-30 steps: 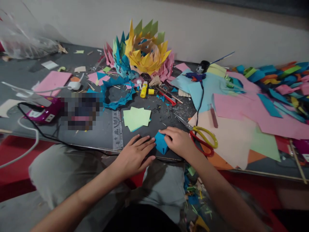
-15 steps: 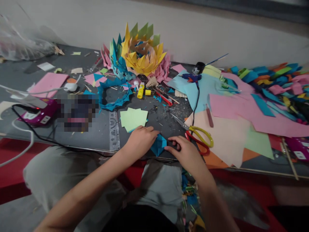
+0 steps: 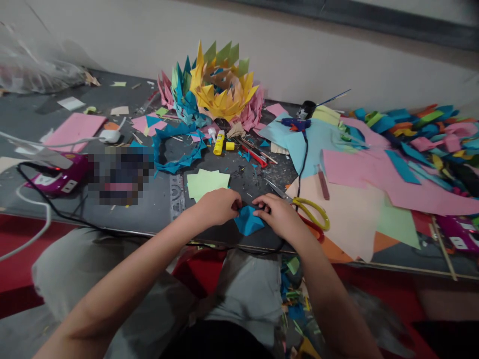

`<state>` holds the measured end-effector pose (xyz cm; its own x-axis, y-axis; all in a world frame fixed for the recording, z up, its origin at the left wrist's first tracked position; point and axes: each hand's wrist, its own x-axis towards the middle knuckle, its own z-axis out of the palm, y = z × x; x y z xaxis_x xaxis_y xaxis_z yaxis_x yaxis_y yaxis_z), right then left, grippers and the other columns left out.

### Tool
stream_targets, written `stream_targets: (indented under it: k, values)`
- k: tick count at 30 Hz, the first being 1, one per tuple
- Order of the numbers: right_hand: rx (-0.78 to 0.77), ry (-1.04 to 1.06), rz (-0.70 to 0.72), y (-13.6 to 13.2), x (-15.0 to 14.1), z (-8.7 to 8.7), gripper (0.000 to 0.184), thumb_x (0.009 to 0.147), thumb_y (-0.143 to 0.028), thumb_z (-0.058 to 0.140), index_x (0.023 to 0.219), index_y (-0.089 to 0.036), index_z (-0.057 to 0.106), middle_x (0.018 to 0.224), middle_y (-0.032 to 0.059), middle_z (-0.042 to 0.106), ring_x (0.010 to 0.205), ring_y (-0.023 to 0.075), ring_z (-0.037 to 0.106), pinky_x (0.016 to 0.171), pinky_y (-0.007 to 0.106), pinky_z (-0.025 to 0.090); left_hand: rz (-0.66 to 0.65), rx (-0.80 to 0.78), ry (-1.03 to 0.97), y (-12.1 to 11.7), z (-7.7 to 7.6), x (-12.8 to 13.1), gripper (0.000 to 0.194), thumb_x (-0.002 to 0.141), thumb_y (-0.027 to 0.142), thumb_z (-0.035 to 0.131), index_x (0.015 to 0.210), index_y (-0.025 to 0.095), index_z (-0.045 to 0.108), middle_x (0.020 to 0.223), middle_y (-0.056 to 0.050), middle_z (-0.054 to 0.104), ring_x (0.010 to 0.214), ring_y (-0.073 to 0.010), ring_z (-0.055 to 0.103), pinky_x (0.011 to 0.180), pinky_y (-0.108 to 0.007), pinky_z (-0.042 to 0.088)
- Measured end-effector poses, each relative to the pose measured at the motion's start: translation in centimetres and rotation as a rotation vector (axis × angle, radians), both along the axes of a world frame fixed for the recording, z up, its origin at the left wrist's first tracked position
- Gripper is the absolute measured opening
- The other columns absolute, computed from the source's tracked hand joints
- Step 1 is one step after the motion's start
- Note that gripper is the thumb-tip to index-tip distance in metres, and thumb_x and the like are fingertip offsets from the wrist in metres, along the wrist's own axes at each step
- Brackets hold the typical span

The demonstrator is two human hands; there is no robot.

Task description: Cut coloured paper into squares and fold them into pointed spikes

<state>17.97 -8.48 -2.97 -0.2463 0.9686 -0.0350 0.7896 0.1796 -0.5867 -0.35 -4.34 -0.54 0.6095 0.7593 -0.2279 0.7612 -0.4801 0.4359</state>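
A piece of blue folded paper lies near the table's front edge, between my two hands. My left hand has its fingers curled and closed on the paper's upper left corner. On the other side, my right hand pinches the upper right edge between thumb and fingers. Creases run across the paper's surface. Just beyond my left hand is a stack of pale green paper squares. Scissors with yellow and red handles lie right of my right hand.
A blue paper ring and a spiky multicoloured paper piece stand farther back. Near them are a yellow glue stick and a red cutter. A glue gun rests on coloured sheets. A clear ruler lies at left.
The blue paper looks turned and more opened out, showing a broader face. My left hand has curled its fingers, and my right hand has shifted slightly left and up along the paper.
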Motion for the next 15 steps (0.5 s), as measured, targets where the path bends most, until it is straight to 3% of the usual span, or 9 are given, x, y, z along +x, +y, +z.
stream_targets:
  k: [3,7,11,15]
  values:
    - [-0.004,0.071,0.001,0.1,-0.4,0.0,0.014,0.077,-0.01,0.058,0.088,-0.017,0.065,0.084,0.0047,0.063,0.078,0.017,0.06,0.069,0.029,0.046,0.042,-0.038,-0.015,-0.2,-0.1,-0.3,0.012,0.068,0.018,0.059,0.077,0.019,0.067,0.068,-0.001,0.067,0.061,-0.0155,0.06,0.05,-0.022,0.038]
    - [0.04,0.241,-0.058,-0.6,-0.3,0.1,0.016,0.083,-0.021,0.053,0.094,-0.018,0.064,0.092,0.0067,0.065,0.083,0.0184,0.061,0.072,0.031,0.049,0.12,-0.019,-0.086,-0.8,-0.8,-0.9,0.012,0.069,0.018,0.056,0.075,0.019,0.067,0.068,-0.002,0.067,0.06,-0.0147,0.059,0.052,-0.023,0.039]
    - [-0.083,0.445,-0.008,-1.0,0.6,-0.4,0.024,0.078,-0.023,0.059,0.102,-0.021,0.062,0.102,0.0062,0.061,0.085,0.017,0.061,0.072,0.03,0.052,0.189,0.02,-0.154,-1.4,-1.3,-1.2,0.011,0.07,0.022,0.056,0.071,0.019,0.066,0.065,-0.002,0.067,0.056,-0.0141,0.058,0.049,-0.023,0.038]
    - [-0.021,0.38,0.034,-1.0,0.8,-0.9,0.028,0.078,-0.014,0.056,0.104,-0.021,0.061,0.1,0.0053,0.06,0.083,0.0162,0.06,0.074,0.03,0.052,0.22,0.053,-0.194,-2.0,-1.5,-1.2,0.012,0.073,0.025,0.056,0.07,0.019,0.065,0.064,-0.002,0.066,0.056,-0.014,0.058,0.049,-0.022,0.037]
